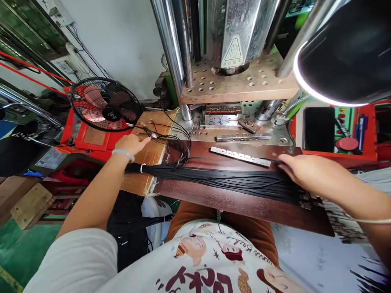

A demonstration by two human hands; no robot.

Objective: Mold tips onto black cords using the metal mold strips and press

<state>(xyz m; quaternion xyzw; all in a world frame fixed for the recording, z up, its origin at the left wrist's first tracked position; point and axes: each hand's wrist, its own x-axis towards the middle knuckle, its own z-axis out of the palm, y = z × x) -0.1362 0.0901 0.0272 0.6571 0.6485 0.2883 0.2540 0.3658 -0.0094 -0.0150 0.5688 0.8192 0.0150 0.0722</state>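
A bundle of thin black cables [220, 179] lies across the dark brown board, tied with a white band at its left. My right hand [297, 166] is closed at the bundle's right end, pinching a black cable beside the slotted metal strip [240, 156]. The tips of its fingers are partly hidden. My left hand [132, 145] hovers over the cardboard on the left, thumb stretched out toward the loose cable ends [151, 133]. Its other fingers are mostly hidden, and I see nothing gripped in it. Small metal ends [305, 201] show at the right of the bundle.
Ahead stands a press with a thick drilled plate [238, 87] above a metal fixture [222, 117]. A second metal bar [242, 138] lies before it. A black fan [105, 105] is at left, a ring-lit lamp [342, 57] at right, a phone [319, 129] below it.
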